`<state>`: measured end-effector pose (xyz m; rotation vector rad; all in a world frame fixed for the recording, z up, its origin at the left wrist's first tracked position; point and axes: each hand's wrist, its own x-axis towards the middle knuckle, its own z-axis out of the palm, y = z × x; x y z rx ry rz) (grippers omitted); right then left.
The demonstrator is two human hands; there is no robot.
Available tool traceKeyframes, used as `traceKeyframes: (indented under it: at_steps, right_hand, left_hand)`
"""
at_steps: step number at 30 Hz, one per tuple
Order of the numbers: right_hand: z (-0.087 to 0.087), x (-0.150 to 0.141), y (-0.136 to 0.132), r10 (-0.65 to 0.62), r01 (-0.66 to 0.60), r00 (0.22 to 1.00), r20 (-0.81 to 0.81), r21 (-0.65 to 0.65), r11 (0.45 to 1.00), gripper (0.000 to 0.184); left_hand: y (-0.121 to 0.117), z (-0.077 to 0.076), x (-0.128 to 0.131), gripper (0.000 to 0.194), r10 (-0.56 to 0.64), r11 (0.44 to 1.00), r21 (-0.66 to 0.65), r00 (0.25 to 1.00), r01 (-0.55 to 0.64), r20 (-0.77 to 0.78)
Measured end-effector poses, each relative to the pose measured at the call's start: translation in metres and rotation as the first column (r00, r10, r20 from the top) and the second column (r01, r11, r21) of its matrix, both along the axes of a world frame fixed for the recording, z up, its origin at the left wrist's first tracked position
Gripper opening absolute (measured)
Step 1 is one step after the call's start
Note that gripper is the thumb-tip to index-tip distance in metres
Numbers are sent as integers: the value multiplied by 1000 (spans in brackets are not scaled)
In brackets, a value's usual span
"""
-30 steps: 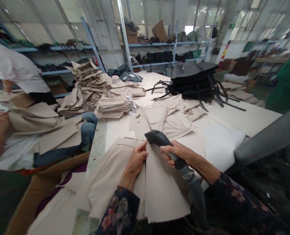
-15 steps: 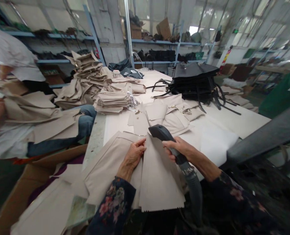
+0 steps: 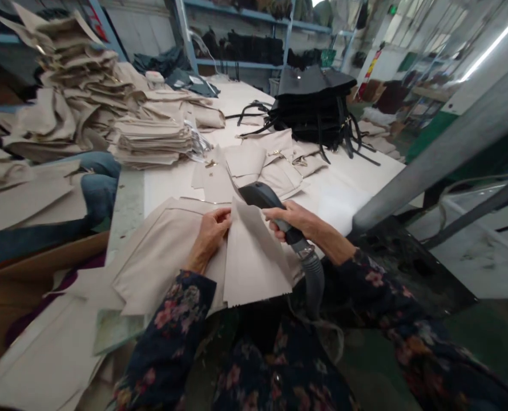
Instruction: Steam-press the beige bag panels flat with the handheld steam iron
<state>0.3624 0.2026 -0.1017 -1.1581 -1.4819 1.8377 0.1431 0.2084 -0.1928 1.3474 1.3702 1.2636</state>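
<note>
My right hand (image 3: 290, 220) is wrapped round the grip of a black handheld nozzle tool (image 3: 262, 195) with a grey corrugated hose (image 3: 313, 274) hanging from it. The nozzle's tip is partly hidden behind the raised upper edge of a beige bag panel (image 3: 256, 257). With thumb and fingers pinched together, my left hand (image 3: 213, 231) holds the edge of that panel. Under my left wrist, another part of the beige bag piece (image 3: 160, 245) spreads over the table's near edge. Just beyond lie more beige bag pieces (image 3: 245, 162) with gold-coloured metal fittings.
Beige piles (image 3: 151, 140) stand at the back left of the white table (image 3: 237, 94). Black bags with straps (image 3: 314, 108) are stacked at the back right. A grey metal post (image 3: 429, 148) slants along the right. A cardboard box (image 3: 65, 257) and a co-worker's jeans-clad leg (image 3: 102, 188) are at left.
The view has tilted down and turned right, so the scene sits higher and further left. Both hands keep their holds. The co-worker in a white shirt has left the view.
</note>
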Motion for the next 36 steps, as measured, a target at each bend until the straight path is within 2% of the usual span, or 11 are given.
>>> traceKeyframes:
  at_steps: [2,4,6,10,13,16,20,23,27,31,36]
  right_hand:
    - [11,28,-28,-23,23,999,33,5,1000,32]
    - [18,58,-67,-36,33,985,169,23,999,34]
    - [16,84,-109,37,-45,965,260,24,999,39]
    - [-2,112,-170,3,-2,963,268,-3,1000,36]
    - [-15,109,-184,51,-53,958,283,-2,999,37]
    - [-27,94,-177,113,-101,956,272,-58,993,38]
    - [-40,81,-157,111,-87,969,220,-113,990,39]
    - [-36,87,-146,45,-36,983,180,-55,998,38]
    - [-13,101,-138,-61,29,970,236,134,991,42]
    - [5,89,-144,73,-107,964,257,122,987,37]
    - [-5,39,-152,271,-284,898,348,-12,959,33]
  left_hand:
    - [0,-2,4,29,54,991,132,922,-3,-384]
    - [0,-3,10,32,146,976,219,737,3,-660]
    - [-4,-1,15,33,178,973,230,606,8,-775]
    - [-32,5,22,41,178,979,201,559,-20,-810]
    - [-67,2,22,47,186,977,212,531,-12,-827]
    - [-95,-8,19,44,183,979,203,434,0,-882]
    - [-105,-22,15,46,185,982,190,310,-13,-933]
    - [-102,-26,14,46,182,981,192,314,2,-932]
    - [-100,-25,15,45,206,975,221,396,-8,-895]
    - [-113,-19,13,44,196,977,215,449,-11,-872]
    - [-143,-17,4,42,326,945,278,431,-173,-841]
